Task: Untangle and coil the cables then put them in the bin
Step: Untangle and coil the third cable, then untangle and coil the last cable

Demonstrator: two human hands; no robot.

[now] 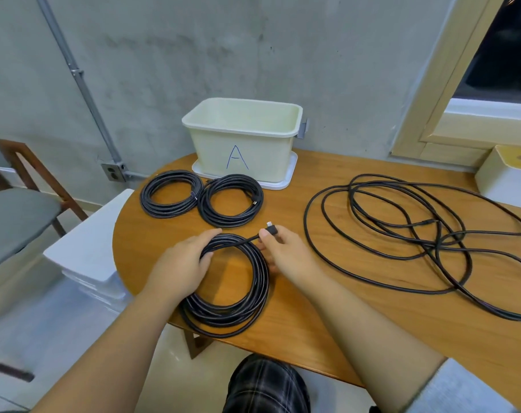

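While my left hand (pixel 185 257) curls over the far left edge of the third coil (pixel 228 286), fingers wrapped around the bundled loops to keep them from springing apart, my right hand (pixel 283 248) pinches the plug end (pixel 271 229) between thumb and fingers just beyond the coil's upper right edge. I read this as the closing step on this cable: the tail is held taut and clear so it can be tucked or wrapped around the loops, while the other hand pins the ring flat on the wooden table (pixel 357 338). Two finished coils, the left coil (pixel 171 193) and the middle coil (pixel 231 201), lie side by side and touching, just in front of the cream bin (pixel 244 144) marked with a letter A, presumably staged there for an easy lift in. I cannot see anything inside the bin from here. Off to my right sprawls the loose cable (pixel 417 231), its loops crossing one another in several places, well apart from the tidy ones so it cannot snag them. By my judgement it remains to be untangled and coiled, and none of the coils has gone into the bin yet.
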